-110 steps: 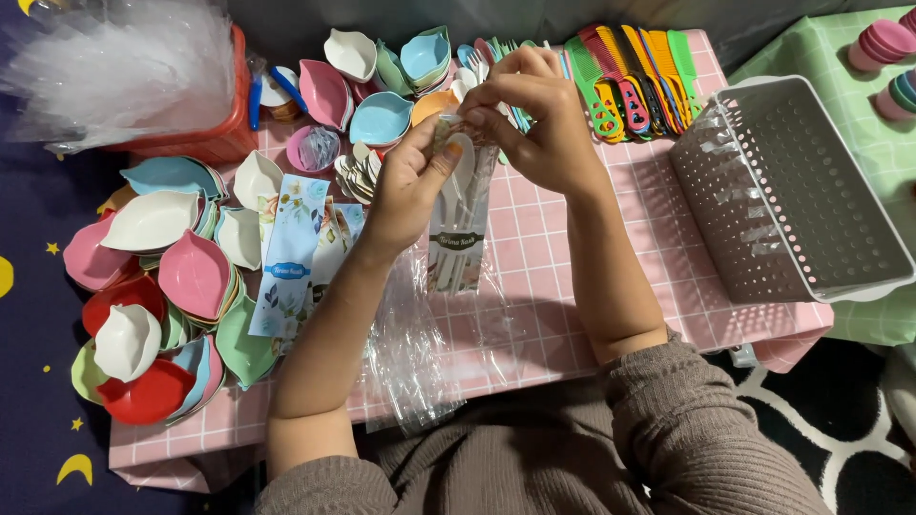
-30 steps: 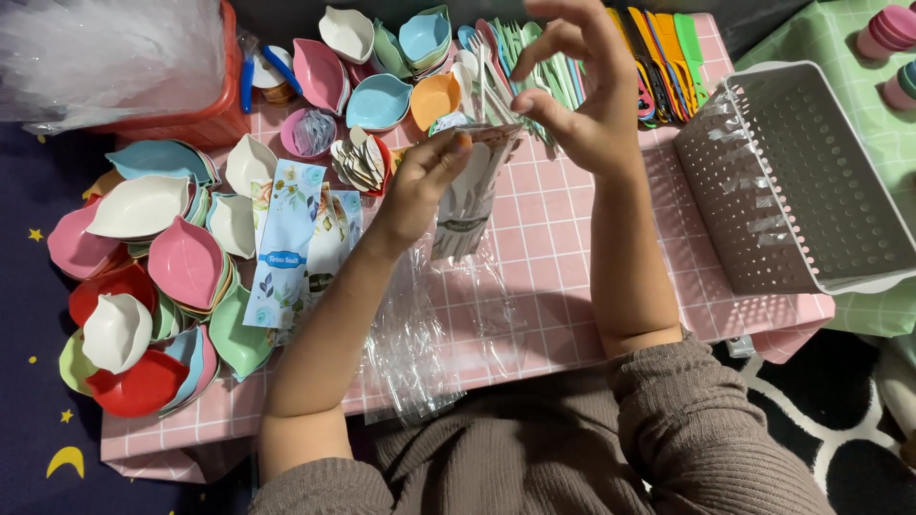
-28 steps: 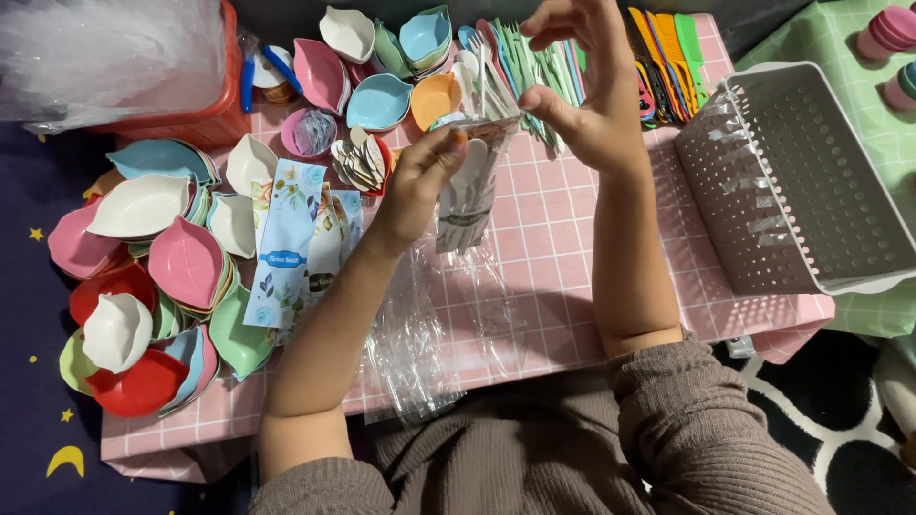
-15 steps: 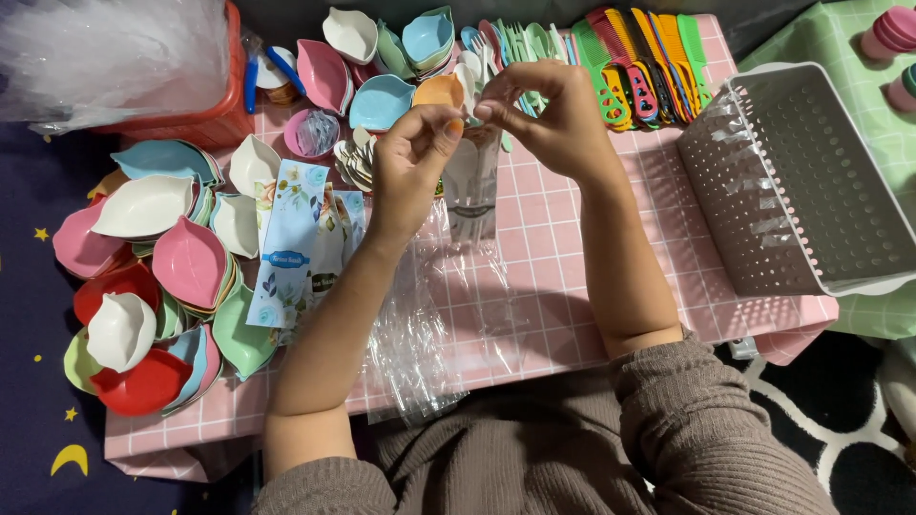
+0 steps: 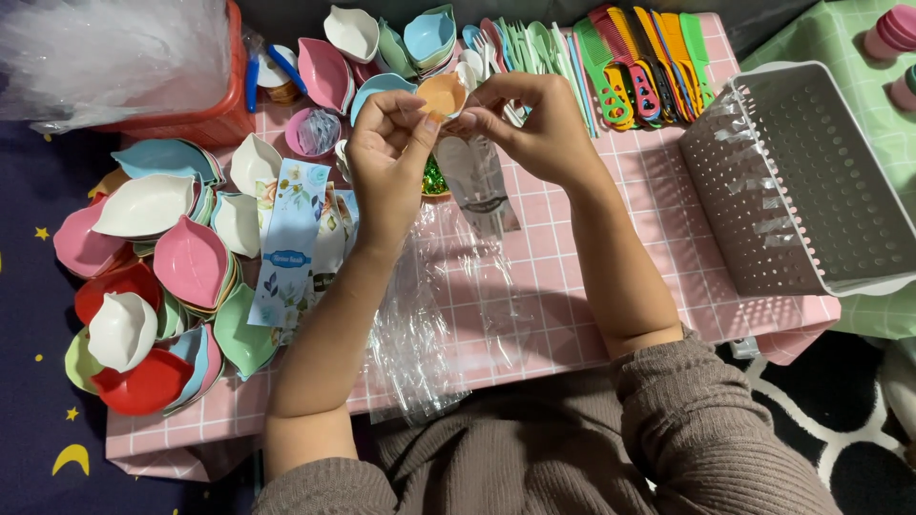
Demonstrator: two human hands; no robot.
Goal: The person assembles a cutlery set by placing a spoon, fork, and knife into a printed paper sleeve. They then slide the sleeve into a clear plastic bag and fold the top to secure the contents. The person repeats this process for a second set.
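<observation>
My left hand (image 5: 389, 153) and my right hand (image 5: 534, 124) meet above the pink checked table (image 5: 572, 286), both pinching the top of a narrow clear plastic packet (image 5: 474, 181) that hangs down between them. The packet holds what looks like pale plastic cutlery. A small orange leaf-shaped dish (image 5: 443, 94) lies just behind my fingertips. Crinkled clear wrappers (image 5: 420, 324) are spread on the table under my forearms.
Several leaf-shaped plastic dishes (image 5: 153, 277) in pink, red, white, green and blue are piled at the left. A floral card packet (image 5: 291, 243) lies beside them. Coloured combs (image 5: 649, 57) and green forks (image 5: 525, 43) sit at the back. A white perforated basket (image 5: 811, 181) stands at the right, a red crate (image 5: 191, 114) at the far left.
My right hand came down from the back of the table and rejoined my left hand at the packet's top. The packet now hangs lower and closer to the table.
</observation>
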